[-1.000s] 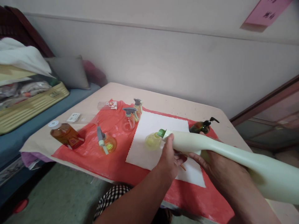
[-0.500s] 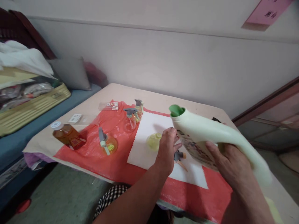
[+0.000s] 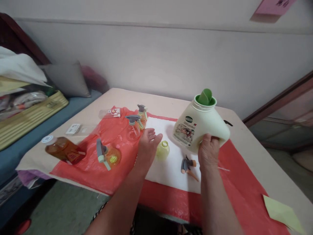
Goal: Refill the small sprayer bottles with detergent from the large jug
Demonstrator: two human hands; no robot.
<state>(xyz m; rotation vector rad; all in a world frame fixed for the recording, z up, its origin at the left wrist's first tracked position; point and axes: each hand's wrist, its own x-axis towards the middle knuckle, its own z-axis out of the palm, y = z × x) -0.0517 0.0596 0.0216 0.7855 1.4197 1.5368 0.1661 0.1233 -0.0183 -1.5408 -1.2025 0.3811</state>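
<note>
Right hand [image 3: 208,150] grips big pale jug [image 3: 200,125], held upright above white cloth [image 3: 171,163], green spout up; left hand [image 3: 146,143] open, fingers spread, just beside small round yellow bottle [image 3: 162,149] standing on the cloth; loose sprayer head [image 3: 187,165] lies nearby.

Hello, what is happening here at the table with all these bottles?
A person sits at a table covered with a red sheet. The right hand holds a large pale green jug upright, its green spout open at the top. The left hand rests beside a small open yellow bottle on a white cloth. A loose spray head lies on the cloth near the right hand. Several other spray bottles stand to the left.
</note>
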